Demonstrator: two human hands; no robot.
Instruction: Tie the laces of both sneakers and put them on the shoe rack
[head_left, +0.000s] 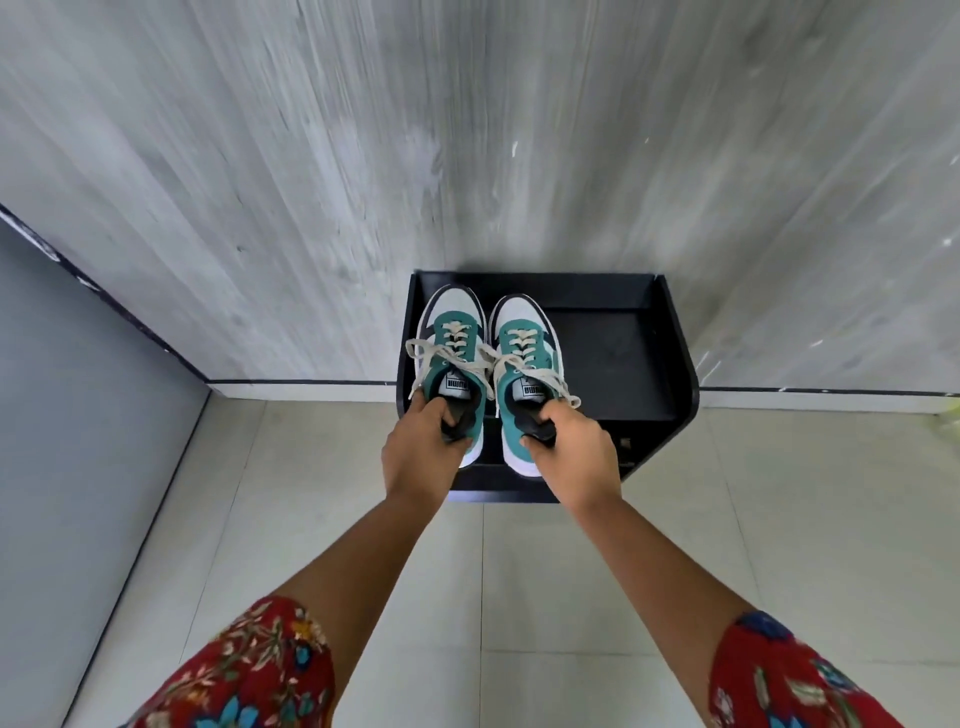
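Two hands are closed on the heels of a pair of sneakers. The left hand (423, 452) pinches the dark heel collar of the left sneaker (453, 358), fingers tucked inside the opening; the right hand (574, 457) grips the heel of the right sneaker (524, 364) in the same way. Both shoes are teal and white with dark trim and cream laces (457, 358) tied in bows, the loops and loose ends spilling over the sides. They sit side by side, toes pointing to the far wall, on the left half of the top shelf of a black shoe rack (618, 358). I cannot tell whether the soles rest fully on the shelf or are held just above it. To the right of the pair the shelf is bare. The rack stands against a grey streaked wall (311, 156), on a pale tiled floor (519, 597). Red floral sleeves (249, 670) cover the upper arms.
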